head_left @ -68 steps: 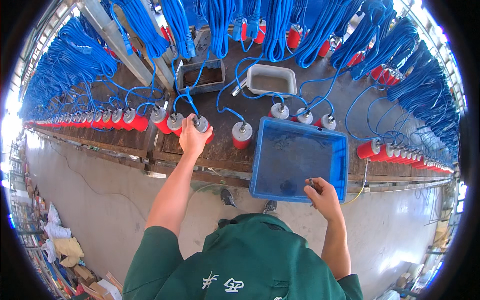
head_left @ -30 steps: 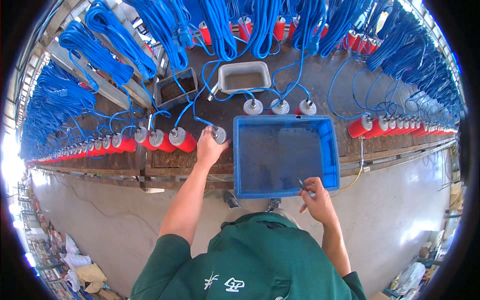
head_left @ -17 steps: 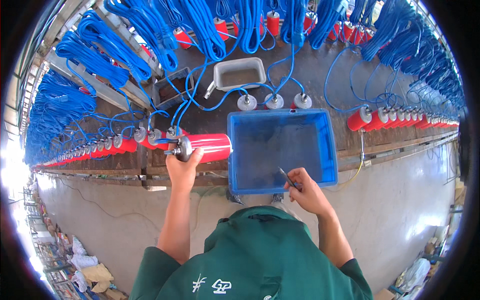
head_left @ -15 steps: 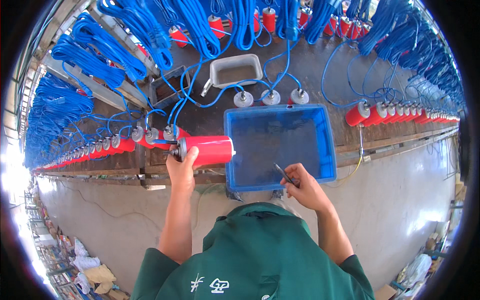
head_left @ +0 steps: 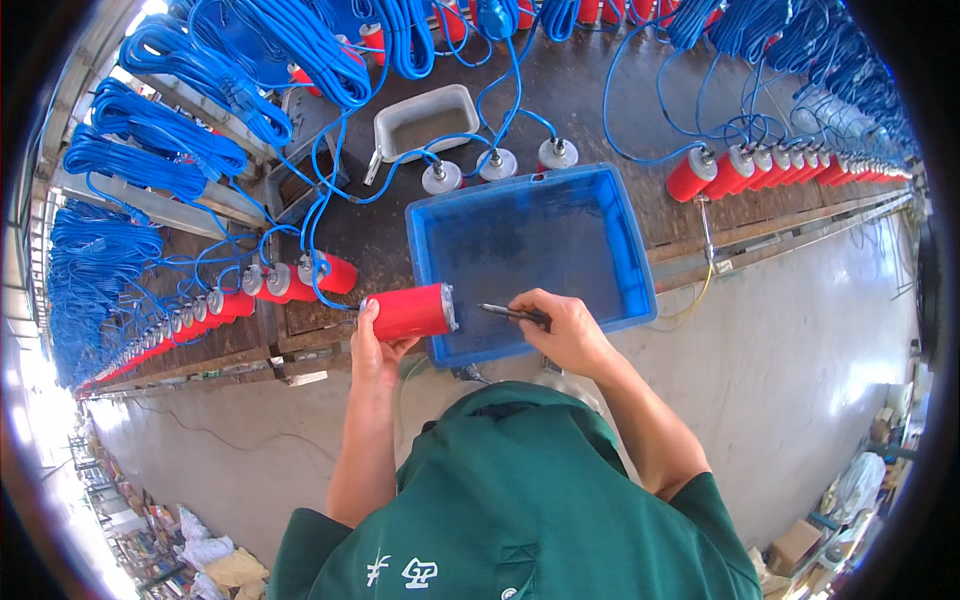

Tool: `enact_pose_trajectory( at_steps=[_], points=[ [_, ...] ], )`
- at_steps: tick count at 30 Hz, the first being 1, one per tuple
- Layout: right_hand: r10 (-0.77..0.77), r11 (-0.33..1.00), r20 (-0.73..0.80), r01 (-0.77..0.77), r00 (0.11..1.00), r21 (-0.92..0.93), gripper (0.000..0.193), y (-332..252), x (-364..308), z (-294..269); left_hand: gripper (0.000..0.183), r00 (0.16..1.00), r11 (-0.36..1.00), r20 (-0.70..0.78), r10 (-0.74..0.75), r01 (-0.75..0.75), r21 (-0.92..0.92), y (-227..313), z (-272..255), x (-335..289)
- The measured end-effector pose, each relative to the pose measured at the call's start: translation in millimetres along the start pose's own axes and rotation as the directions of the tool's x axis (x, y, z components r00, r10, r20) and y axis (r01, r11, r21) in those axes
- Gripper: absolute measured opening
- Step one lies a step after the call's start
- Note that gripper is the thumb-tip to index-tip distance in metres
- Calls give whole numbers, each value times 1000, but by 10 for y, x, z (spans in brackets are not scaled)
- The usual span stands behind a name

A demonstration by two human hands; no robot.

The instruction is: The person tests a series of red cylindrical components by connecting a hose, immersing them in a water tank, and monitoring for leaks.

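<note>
My left hand (head_left: 376, 356) is closed around a red cylinder (head_left: 408, 312) lying sideways, with a blue cable at its left end. The cylinder's right end shows a pale rim and reaches over the near left edge of a blue plastic tub (head_left: 640, 240). In my right hand (head_left: 570, 332) is a slim dark pen-like tool (head_left: 508, 311), pinched in the fingers. Its tip points left at the cylinder's pale end, a small gap away. I cannot make out the tool's exact kind.
Three red cylinders with grey tops (head_left: 497, 165) stand behind the tub, wired with blue cables. A grey tray (head_left: 428, 112) lies farther back on the dark workbench (head_left: 600, 110). Rows of red cylinders line both sides. Coiled blue cables (head_left: 165, 130) hang at the left and back.
My right hand has moved left and up, bringing the tool close to the cylinder's end. The cylinder has turned so more of that end shows. The whole view has shifted and tilted.
</note>
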State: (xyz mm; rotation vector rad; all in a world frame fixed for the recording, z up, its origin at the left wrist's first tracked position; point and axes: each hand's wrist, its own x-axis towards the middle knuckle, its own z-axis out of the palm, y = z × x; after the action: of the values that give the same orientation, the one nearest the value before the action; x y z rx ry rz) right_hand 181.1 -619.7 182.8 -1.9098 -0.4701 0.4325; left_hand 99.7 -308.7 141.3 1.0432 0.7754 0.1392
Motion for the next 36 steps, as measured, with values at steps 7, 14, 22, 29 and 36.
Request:
enact_pose_trajectory(
  at_steps=[7, 14, 22, 29, 36],
  points=[
    [-288, 929, -83, 257, 954, -264, 25, 145, 265, 218, 61, 996, 993, 20, -82, 83, -80, -130, -95, 55],
    [-382, 876, -63, 339, 922, -343, 25, 152, 520, 296, 60, 996, 997, 71, -60, 63, -50, -93, -101, 64],
    [-492, 800, -4, 451, 871, -395, 28, 112, 573, 270, 59, 996, 995, 31, -80, 82, -61, -89, -88, 56],
    [-575, 735, 21, 528, 818, -426, 33, 99, 606, 229, 57, 993, 995, 89, -71, 76, -57, -106, -127, 96],
    [-213, 976, 103, 217, 972, -30, 27, -23, 631, -7, 67, 992, 998, 109, -60, 62, -11, -121, -157, 99]
  ],
)
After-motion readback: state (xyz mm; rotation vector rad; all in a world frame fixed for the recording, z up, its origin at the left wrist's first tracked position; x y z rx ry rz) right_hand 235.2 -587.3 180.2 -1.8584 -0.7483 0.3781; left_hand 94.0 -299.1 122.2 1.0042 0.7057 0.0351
